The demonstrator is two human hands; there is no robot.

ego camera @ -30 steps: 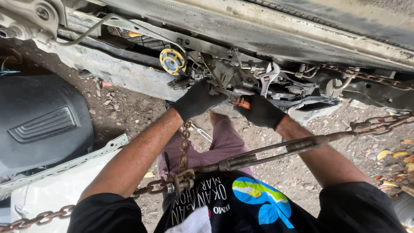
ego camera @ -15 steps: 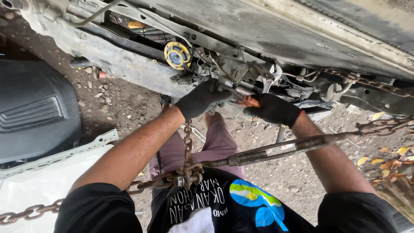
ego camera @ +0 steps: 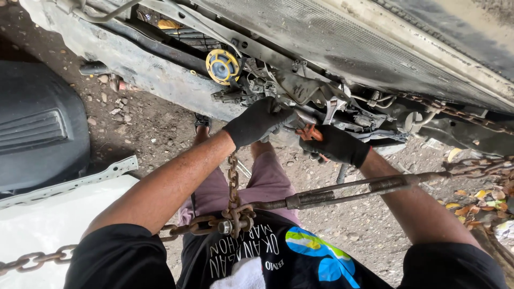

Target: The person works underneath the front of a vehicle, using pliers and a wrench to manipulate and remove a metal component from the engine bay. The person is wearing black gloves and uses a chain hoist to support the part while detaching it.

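1. Head view, hands: your left hand, in a black work glove, has its grip closed around the grimy metal bracket and wiring cluster under the stripped car front, just above picture centre. Your right hand, also black-gloved, has its grip clamped on an orange-handled tool, touching the same cluster at its 4 o'clock side.

2. Head view, doing it well: keep the left hand steadying the part while the right works the tool. I judge the loose wires there could snag, so hold the tool square and press close to the fitting.

3. Head view, surroundings: one round yellow horn disc sits at 10 o'clock from the left hand. One rusty chain hangs below your left wrist, meeting one threaded steel turnbuckle rod running toward 3 o'clock. One dark plastic cover panel lies at 9 o'clock, with one white body panel at 8 o'clock, on gravelly dirt ground.

4. Count: two gloved hands, one tool, one horn.
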